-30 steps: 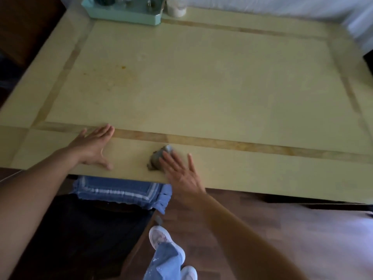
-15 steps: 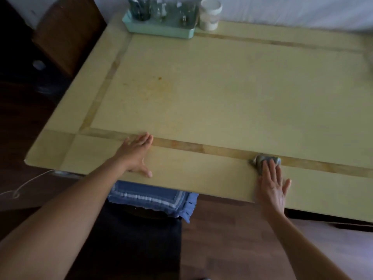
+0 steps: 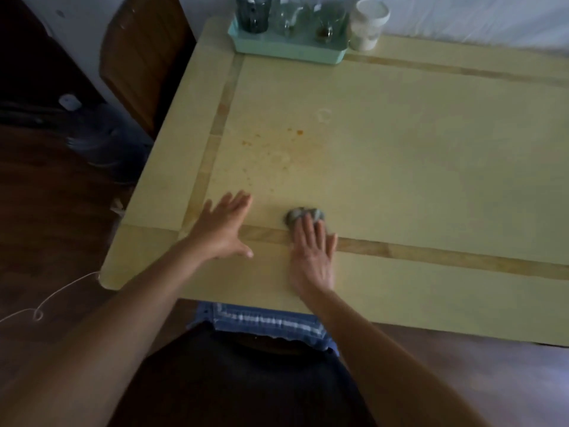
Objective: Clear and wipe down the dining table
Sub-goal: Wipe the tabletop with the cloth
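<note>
The pale yellow dining table (image 3: 400,164) with darker inlay strips fills the view. A small crumpled grey cloth (image 3: 300,214) lies on the near inlay strip. My right hand (image 3: 312,254) presses flat on it, fingers covering its near half. My left hand (image 3: 221,229) rests palm down on the tabletop just left of the cloth, fingers spread, holding nothing. Orange spots and smears (image 3: 277,143) mark the surface beyond both hands. Further back there is a faint ring mark (image 3: 323,114).
A mint tray (image 3: 286,52) with several glasses (image 3: 254,10) stands at the far edge, a white cup (image 3: 368,26) beside it. A wooden chair (image 3: 138,57) is at the far left corner. A blue cushion (image 3: 261,322) sits under the near edge. A thin cable (image 3: 46,303) lies on the floor.
My right hand swept the cloth right along the near strip, then back left, close to my left hand. My left hand stayed flat on the table near the corner.
</note>
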`<state>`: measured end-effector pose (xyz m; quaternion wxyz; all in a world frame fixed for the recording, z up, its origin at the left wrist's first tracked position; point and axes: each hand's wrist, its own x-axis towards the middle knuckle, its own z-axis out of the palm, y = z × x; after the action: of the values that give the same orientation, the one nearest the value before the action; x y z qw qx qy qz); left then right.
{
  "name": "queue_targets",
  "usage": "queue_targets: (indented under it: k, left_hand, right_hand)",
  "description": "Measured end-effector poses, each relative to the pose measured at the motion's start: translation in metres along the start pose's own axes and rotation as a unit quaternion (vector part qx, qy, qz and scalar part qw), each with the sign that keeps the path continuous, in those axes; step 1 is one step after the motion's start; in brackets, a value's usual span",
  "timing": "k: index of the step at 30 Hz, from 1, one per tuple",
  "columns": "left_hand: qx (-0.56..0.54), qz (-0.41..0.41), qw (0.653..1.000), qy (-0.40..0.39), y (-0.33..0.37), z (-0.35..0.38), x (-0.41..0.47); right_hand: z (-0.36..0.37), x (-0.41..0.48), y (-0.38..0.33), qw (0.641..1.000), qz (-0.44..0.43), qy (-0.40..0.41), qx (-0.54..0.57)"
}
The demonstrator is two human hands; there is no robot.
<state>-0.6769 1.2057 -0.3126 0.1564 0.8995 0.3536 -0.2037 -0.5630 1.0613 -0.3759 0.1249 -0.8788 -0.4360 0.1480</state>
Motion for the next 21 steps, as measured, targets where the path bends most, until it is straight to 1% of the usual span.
queue_targets:
  k: [2,3,4,6,7,8,9,11,12,14,16,17,18,19,21]
  left_hand:
    - [0.028,-0.050,0.998,-0.025,-0.044,-0.013,0.005]
    - [0.043,-0.066,0.996,-0.043,-0.059,-0.015,0.007]
    - [0.055,-0.076,0.994,-0.060,-0.072,-0.015,0.012]
    - [0.067,-0.087,0.990,-0.086,-0.089,-0.015,0.020]
    - [0.068,-0.091,0.989,-0.093,-0.095,-0.015,0.025]
    - [0.070,-0.097,0.988,-0.098,-0.100,-0.016,0.028]
    - [0.073,-0.102,0.987,-0.102,-0.103,-0.017,0.030]
    - [0.077,-0.107,0.986,-0.105,-0.109,-0.015,0.033]
    - [0.077,-0.107,0.985,-0.108,-0.110,-0.012,0.034]
    - [0.082,-0.103,0.986,-0.104,-0.113,-0.006,0.037]
    - [0.093,-0.100,0.986,-0.097,-0.113,-0.004,0.038]
    - [0.096,-0.100,0.986,-0.096,-0.112,-0.004,0.039]
    - [0.099,-0.101,0.985,-0.095,-0.112,-0.005,0.038]
    - [0.101,-0.102,0.985,-0.093,-0.113,-0.006,0.038]
    - [0.104,-0.104,0.984,-0.096,-0.111,-0.006,0.039]
  right_hand:
    - [0.018,-0.006,-0.042,0.994,-0.104,-0.041,-0.010]
    - [0.024,-0.010,-0.051,0.986,-0.154,-0.062,-0.012]
    - [0.029,-0.012,-0.052,0.975,-0.205,-0.079,-0.022]
    - [0.029,-0.010,-0.031,0.946,-0.306,-0.089,-0.058]
    - [0.025,-0.006,-0.015,0.938,-0.329,-0.081,-0.079]
    - [0.019,-0.001,0.005,0.943,-0.315,-0.059,-0.088]
    - [0.011,0.003,0.027,0.961,-0.259,-0.029,-0.089]
    - [-0.012,0.012,0.071,0.994,-0.095,0.005,-0.060]
    - [-0.023,0.014,0.092,0.999,-0.020,0.004,-0.044]
    - [-0.040,0.016,0.116,0.995,0.094,0.029,-0.022]
    - [-0.042,0.024,0.115,0.982,0.181,0.057,-0.024]
    - [-0.039,0.032,0.106,0.975,0.211,0.066,-0.018]
    - [-0.034,0.042,0.091,0.972,0.222,0.077,-0.008]
    - [-0.027,0.054,0.072,0.973,0.213,0.087,0.003]
    - [-0.013,0.072,0.028,0.986,0.149,0.074,0.005]
